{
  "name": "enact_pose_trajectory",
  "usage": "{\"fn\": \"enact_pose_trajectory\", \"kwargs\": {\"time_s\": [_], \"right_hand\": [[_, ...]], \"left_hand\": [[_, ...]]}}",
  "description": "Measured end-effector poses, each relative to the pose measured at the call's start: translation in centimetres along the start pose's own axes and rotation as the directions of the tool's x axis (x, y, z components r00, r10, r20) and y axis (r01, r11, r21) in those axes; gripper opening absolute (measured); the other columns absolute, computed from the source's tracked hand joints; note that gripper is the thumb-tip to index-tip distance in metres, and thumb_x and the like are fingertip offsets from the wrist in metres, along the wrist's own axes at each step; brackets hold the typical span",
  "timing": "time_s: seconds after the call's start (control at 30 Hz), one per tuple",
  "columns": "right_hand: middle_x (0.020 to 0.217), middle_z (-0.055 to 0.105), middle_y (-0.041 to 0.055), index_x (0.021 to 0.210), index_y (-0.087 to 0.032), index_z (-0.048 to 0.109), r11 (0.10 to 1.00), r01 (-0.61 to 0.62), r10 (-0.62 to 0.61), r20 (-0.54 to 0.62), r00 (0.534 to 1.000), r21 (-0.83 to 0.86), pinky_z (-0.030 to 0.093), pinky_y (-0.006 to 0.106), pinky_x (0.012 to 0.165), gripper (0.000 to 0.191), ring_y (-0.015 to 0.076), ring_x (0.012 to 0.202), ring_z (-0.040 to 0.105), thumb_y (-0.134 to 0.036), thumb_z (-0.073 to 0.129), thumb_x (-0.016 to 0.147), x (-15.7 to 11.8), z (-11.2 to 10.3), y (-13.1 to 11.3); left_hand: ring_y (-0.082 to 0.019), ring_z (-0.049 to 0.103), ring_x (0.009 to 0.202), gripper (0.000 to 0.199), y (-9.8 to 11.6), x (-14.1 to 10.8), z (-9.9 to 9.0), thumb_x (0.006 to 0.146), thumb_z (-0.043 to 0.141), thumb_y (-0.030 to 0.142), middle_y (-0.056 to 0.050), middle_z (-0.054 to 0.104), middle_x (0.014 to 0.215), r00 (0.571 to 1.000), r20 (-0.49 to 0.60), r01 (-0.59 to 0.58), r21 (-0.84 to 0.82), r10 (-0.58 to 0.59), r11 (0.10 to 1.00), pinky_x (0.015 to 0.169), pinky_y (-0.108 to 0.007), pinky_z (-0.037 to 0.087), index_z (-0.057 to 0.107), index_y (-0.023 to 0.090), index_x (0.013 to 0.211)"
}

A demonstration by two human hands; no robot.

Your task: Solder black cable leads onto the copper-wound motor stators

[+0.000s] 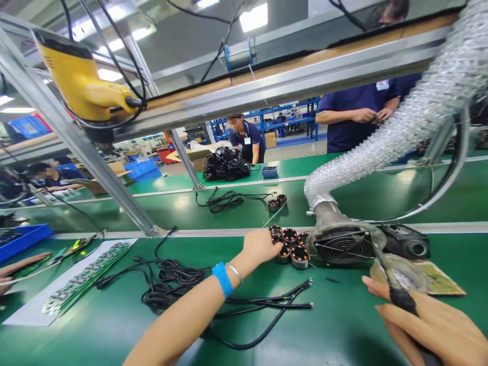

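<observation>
Rings [300,258], round and bumpy, are touching our left hand [260,246], grip hidden; our right hand [434,320] is holding a soldering iron [403,300].

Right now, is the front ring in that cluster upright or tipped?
Upright: the front ring shows its copper-dotted open top above, its side wall below.

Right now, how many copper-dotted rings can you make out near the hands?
7: five rings clustered beside the left hand and the fan, two just beyond the metal rail. The hand and fan may hide more.
</observation>
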State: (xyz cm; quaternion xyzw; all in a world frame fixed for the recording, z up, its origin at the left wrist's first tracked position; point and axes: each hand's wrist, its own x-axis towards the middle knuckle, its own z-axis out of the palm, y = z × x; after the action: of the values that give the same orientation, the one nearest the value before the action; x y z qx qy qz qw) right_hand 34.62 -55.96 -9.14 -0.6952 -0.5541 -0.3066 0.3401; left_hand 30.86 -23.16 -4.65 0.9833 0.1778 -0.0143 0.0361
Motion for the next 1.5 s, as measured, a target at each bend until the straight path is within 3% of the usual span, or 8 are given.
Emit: {"fn": "enact_pose_trajectory", "kwargs": {"time_s": [0.2,0.47,0.77,0.87,1.0,1.17,1.3,1.5], "right_hand": [[0.109,0.072,0.0135,0.104,-0.02,0.062,0.986,0.167,-0.166,0.033,0.986,-0.013,0.062,0.03,0.073,0.031,0.0245,0.093,0.072,-0.003,0.056,0.078,-1.9,-1.1,0.4],[0.097,0.074,0.0106,0.101,-0.019,0.059,0.999,0.031,-0.027,-0.114,0.993,0.034,0.062,0.028,0.075,0.024,0.0221,0.093,0.073,-0.004,0.054,0.083,-1.1,-1.0,-0.5],[0.083,0.071,0.0027,0.1,-0.022,0.055,0.989,-0.142,0.144,-0.106,0.984,0.028,0.058,0.026,0.06,0.017,0.0152,0.065,0.071,-0.009,0.052,0.088,-1.3,-0.7,-1.1],[0.073,0.066,0.0005,0.101,-0.02,0.052,0.973,-0.232,0.231,-0.063,0.971,-0.007,0.055,0.026,0.054,0.014,0.0148,0.056,0.065,-0.021,0.056,0.088,-1.4,-1.0,-2.3],[0.077,0.064,0.0037,0.108,-0.019,0.048,0.93,-0.358,0.363,0.046,0.931,-0.087,0.057,0.032,0.051,0.045,0.0218,0.061,0.068,-0.043,0.068,0.076,-1.3,0.1,-4.4],[0.099,0.066,0.0124,0.111,-0.021,0.043,0.914,-0.397,0.406,0.134,0.904,-0.085,0.062,0.039,0.062,0.036,0.0281,0.083,0.072,-0.028,0.058,0.079,-2.1,2.0,-5.6],[0.106,0.065,0.0119,0.111,-0.023,0.04,0.929,-0.297,0.235,0.266,0.935,0.222,0.059,0.038,0.088,0.035,0.0263,0.122,0.058,-0.014,0.049,0.078,-2.9,1.1,-5.5],[0.128,0.059,0.0181,0.123,-0.02,0.036,0.839,-0.22,-0.013,0.423,0.906,0.497,0.053,0.039,0.097,0.054,0.0269,0.124,0.057,-0.006,0.049,0.072,-2.9,0.0,-4.3]], "left_hand": [[-0.031,0.071,0.089,0.032,0.8,1.0,-0.9,0.069,0.066,0.042,-0.015,0.075,0.096,0.991,0.104,0.082,0.071,-0.089,0.994,0.068,-0.032,0.052,0.075,0.019,0.088],[-0.024,0.069,0.075,0.027,3.2,-6.0,-3.4,0.078,0.055,0.044,-0.006,0.074,0.075,0.998,0.053,0.014,0.149,-0.022,0.989,0.057,-0.028,0.04,0.071,0.024,0.072],[-0.027,0.068,0.071,0.033,12.0,-10.1,1.7,0.078,0.054,0.052,-0.008,0.073,0.071,0.96,0.165,-0.213,-0.1,0.227,0.972,0.06,-0.032,0.04,0.07,0.024,0.07],[-0.025,0.067,0.075,0.029,11.2,-10.6,2.0,0.08,0.054,0.048,-0.005,0.073,0.078,0.968,0.113,-0.191,-0.235,0.222,0.953,0.064,-0.031,0.042,0.071,0.025,0.087],[-0.018,0.064,0.067,0.027,8.3,-12.1,2.3,0.073,0.051,0.016,0.001,0.07,0.069,0.92,0.198,-0.254,-0.359,0.339,0.898,0.064,-0.027,0.043,0.069,0.026,0.09],[-0.021,0.069,0.085,0.032,6.9,-13.0,4.9,0.088,0.043,0.021,-0.002,0.076,0.091,0.871,0.217,-0.316,-0.439,0.441,0.841,0.076,-0.029,0.046,0.072,0.027,0.1],[-0.021,0.069,0.093,0.035,6.8,-12.2,5.7,0.095,0.04,0.026,-0.003,0.075,0.105,0.894,0.159,-0.268,-0.562,0.42,0.782,0.082,-0.028,0.047,0.07,0.026,0.112],[-0.016,0.064,0.088,0.033,6.0,-11.7,5.7,0.096,0.042,0.027,-0.001,0.073,0.102,0.865,0.137,-0.234,-0.741,0.483,0.63,0.08,-0.024,0.045,0.068,0.024,0.115]]}}
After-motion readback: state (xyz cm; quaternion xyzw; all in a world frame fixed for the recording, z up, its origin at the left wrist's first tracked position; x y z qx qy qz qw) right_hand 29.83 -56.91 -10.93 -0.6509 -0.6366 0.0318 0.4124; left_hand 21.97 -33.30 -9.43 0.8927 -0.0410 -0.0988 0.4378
